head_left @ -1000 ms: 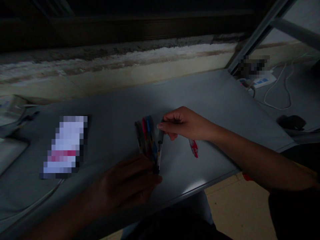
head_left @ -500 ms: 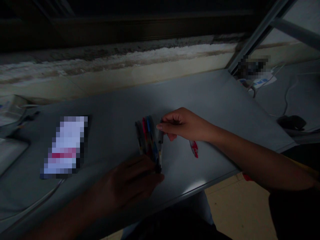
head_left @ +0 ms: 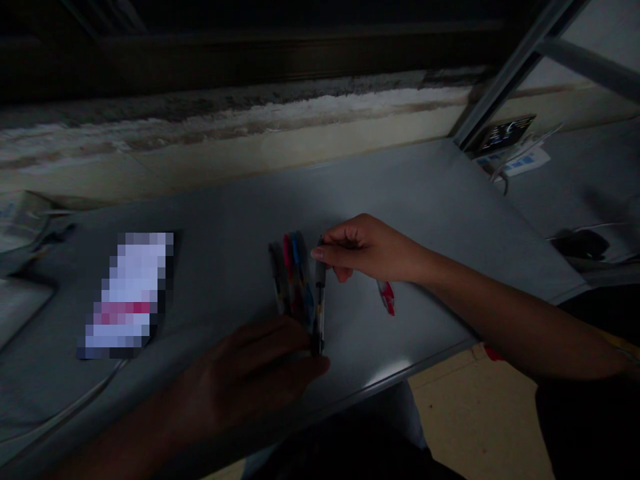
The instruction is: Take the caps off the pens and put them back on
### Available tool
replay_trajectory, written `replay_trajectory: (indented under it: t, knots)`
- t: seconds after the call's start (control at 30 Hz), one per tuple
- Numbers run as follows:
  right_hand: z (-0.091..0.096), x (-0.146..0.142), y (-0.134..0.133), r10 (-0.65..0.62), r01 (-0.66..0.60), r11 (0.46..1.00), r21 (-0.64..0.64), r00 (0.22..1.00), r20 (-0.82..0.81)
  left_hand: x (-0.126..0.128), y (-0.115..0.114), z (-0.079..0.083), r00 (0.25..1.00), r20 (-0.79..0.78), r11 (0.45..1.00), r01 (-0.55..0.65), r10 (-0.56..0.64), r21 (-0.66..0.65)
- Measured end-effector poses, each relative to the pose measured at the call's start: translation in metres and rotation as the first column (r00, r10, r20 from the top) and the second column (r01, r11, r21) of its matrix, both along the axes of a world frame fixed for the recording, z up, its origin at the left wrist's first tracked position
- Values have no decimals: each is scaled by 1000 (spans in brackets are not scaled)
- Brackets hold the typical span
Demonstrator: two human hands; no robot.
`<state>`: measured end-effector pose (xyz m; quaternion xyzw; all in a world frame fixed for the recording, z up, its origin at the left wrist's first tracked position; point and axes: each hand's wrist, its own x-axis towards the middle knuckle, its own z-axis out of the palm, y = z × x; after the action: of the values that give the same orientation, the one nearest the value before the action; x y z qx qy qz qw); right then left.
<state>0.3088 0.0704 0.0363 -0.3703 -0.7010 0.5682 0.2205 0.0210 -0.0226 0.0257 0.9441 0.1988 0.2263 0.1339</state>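
Several pens (head_left: 293, 277) lie side by side on a grey table (head_left: 400, 193), with dark, pink and blue barrels. My right hand (head_left: 367, 250) pinches the top of a dark pen (head_left: 319, 307) that rests against the right side of the row. My left hand (head_left: 250, 373) lies at the near ends of the pens, fingers curled over them; it is in deep shadow. A red pen (head_left: 387, 297) sits alone on the table, partly under my right wrist.
A blurred-out flat rectangle (head_left: 127, 293) lies at the left of the table. At the far right are a power strip (head_left: 520, 160), cables and a dark object (head_left: 580, 243). A wall ledge runs behind the table. The table's front edge is close to my body.
The dark pen's lower end has shifted slightly toward the row. Both hands have stayed nearly in place. The view has drifted a little.
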Motion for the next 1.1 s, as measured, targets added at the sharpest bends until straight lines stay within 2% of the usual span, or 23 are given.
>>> replay_trajectory:
  t: [0.23,0.33,0.4,0.47,0.6,0.7,0.8,0.87,0.93,1.03,1.1]
  knots:
    - [-1,2,1,-22,22,1000,14,1000,-6,7,3,-4,999,45,1000,5,-6,21]
    - [0,0,0,-24,24,1000,15,1000,-9,11,4,-7,1000,15,1000,5,-5,-3]
    - [0,-3,-1,-23,24,1000,19,1000,-16,10,2,-11,996,70,996,57,-62,74]
    - [0,-5,-2,-25,26,999,27,999,-42,7,1,-18,997,17,990,69,-71,120]
    - [1,-6,-2,-48,50,998,33,997,-67,6,0,-25,987,145,979,43,-73,201]
    - [5,1,1,-59,56,994,90,998,32,11,2,-18,986,145,976,44,-76,212]
    - [13,16,8,-109,61,969,237,974,197,15,7,-10,995,98,978,1,-22,208]
    - [18,26,13,-167,59,944,325,935,313,15,12,-10,991,121,976,-80,56,201]
    - [21,33,18,-167,-6,941,337,860,482,14,18,-16,984,125,969,-153,130,196]
    - [24,35,18,-203,-83,934,348,677,707,11,24,-26,973,111,953,-224,204,203]
    - [27,33,14,-280,-81,919,385,553,784,10,24,-29,957,123,937,-283,263,204]
